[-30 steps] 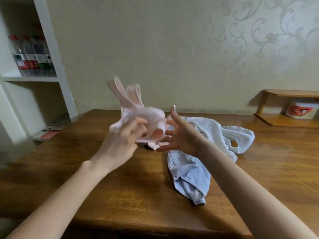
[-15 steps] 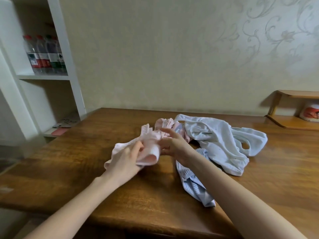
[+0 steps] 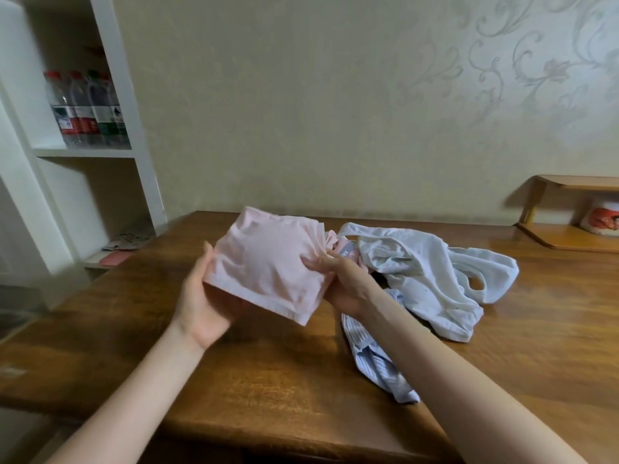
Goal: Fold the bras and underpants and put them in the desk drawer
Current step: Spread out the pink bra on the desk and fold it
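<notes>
A pale pink bra, folded into a flat rectangle, is held up over the wooden desk. My left hand cups its left edge from below, palm up, thumb along the side. My right hand pinches its right edge, where a small grey label shows. To the right on the desk lies a crumpled white bra. A blue striped garment lies partly under my right forearm. The drawer is out of sight.
White shelving stands at the left with several water bottles and papers on a lower shelf. A small wooden shelf with a red and white container sits at the desk's far right. The wall runs behind.
The pink bra went from a bunched roll low over the desk to a flat folded rectangle lifted in both hands. My left hand turned palm up beneath it.
</notes>
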### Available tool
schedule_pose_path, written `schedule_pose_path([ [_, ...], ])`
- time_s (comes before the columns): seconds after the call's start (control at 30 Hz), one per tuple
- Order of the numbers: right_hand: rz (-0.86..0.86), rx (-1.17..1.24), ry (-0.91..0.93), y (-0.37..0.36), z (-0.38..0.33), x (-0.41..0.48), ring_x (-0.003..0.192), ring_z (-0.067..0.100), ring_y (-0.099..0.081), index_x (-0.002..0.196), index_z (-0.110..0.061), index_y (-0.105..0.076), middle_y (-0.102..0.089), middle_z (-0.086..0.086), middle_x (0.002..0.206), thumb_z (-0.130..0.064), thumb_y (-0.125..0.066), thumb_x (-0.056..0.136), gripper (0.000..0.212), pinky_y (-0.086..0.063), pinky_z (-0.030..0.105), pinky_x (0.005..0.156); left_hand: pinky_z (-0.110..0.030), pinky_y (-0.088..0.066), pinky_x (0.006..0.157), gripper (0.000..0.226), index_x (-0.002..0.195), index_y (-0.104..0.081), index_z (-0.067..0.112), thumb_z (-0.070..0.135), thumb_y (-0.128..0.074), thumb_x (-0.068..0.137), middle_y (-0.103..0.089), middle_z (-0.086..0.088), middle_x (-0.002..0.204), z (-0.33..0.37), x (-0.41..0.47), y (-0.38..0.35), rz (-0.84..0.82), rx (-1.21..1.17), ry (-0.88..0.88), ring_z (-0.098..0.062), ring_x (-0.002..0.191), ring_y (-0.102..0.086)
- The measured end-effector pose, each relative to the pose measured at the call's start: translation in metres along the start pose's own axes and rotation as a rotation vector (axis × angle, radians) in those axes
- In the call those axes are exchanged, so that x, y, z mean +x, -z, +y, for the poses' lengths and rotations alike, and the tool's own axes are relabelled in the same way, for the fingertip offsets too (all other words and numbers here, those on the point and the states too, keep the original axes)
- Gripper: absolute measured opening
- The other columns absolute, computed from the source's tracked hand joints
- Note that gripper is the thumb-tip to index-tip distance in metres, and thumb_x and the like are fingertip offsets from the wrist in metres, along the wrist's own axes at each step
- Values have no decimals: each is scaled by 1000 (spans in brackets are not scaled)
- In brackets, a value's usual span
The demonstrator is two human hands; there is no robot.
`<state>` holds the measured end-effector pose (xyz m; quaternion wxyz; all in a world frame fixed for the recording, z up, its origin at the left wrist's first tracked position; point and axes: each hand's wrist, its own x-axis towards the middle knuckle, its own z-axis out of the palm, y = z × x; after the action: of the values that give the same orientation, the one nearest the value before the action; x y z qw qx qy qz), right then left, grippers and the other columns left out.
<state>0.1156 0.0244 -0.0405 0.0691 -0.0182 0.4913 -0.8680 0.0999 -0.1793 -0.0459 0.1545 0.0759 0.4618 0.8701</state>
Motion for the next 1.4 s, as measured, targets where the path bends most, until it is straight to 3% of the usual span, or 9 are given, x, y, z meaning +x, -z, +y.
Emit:
schedule_pose_path([
  [0.17,-46,-242,-85,8,-8,-1,96,19,-62,132,-21,-50,-66,4,107,12,-59,79,63,-49,31,89,-35,-48,77,96,109,-64,25,63,-85,25,-68,-5,110,24,4,9,-14,480,159,-24,102,-61],
  [0.27,-91,-244,-131,2,-4,-4,83,16,-68,112,-14,-63,-73,1,90,3,-61,83,34,-54,29,80,-33,-45,70,109,105,-64,21,47,-90,2,-69,-5,101,27,14,10,5,554,195,-22,99,-59],
  [0.43,65,-290,-178,3,14,10,85,19,-65,115,-4,-59,-68,8,99,-5,-62,85,30,-54,29,74,-42,-46,91,99,113,-64,22,40,-95,21,-66,-9,117,39,40,33,-57,635,358,-28,111,-57],
  [0.57,154,-262,-194,5,28,13,102,25,-61,101,-4,-52,-65,10,101,-1,-64,85,21,-50,39,94,-39,-17,116,96,113,-66,23,64,-85,28,-58,-2,128,43,49,41,-179,1013,474,-23,128,-42],
  [0.7,-45,-351,-244,3,27,15,106,22,-62,112,-14,-66,-67,6,111,-6,-58,88,27,-47,36,99,-37,-27,106,91,115,-58,20,72,-76,43,-55,-3,127,47,63,39,-47,855,431,-22,118,-47],
  [0.8,-18,-527,-253,0,29,18,109,23,-61,104,-18,-70,-66,7,116,-12,-62,87,20,-46,37,102,-36,-48,89,46,105,-67,10,32,-77,67,-62,-11,114,39,74,25,-98,659,464,-23,98,-61],
  [1.13,80,-622,-158,-16,38,37,101,24,-59,120,-10,-58,-59,13,106,-4,-35,90,38,-52,29,83,-28,-49,69,25,109,-62,0,10,-65,86,-66,-14,99,33,134,-2,216,801,-82,-24,84,-63],
  [1.27,242,-210,-224,-18,43,53,106,25,-57,118,-6,-59,-59,10,115,6,-42,91,34,-50,40,95,-36,-43,90,52,134,-42,7,30,-57,90,-53,-15,131,22,142,-3,433,1162,-138,-31,119,-52],
  [1.4,305,-365,-163,-12,45,53,112,25,-54,120,-6,-61,-54,12,131,12,-42,89,40,-50,32,91,-46,-30,107,58,139,-30,15,43,-50,92,-34,-12,145,10,113,-5,389,1599,-226,-31,134,-33],
])
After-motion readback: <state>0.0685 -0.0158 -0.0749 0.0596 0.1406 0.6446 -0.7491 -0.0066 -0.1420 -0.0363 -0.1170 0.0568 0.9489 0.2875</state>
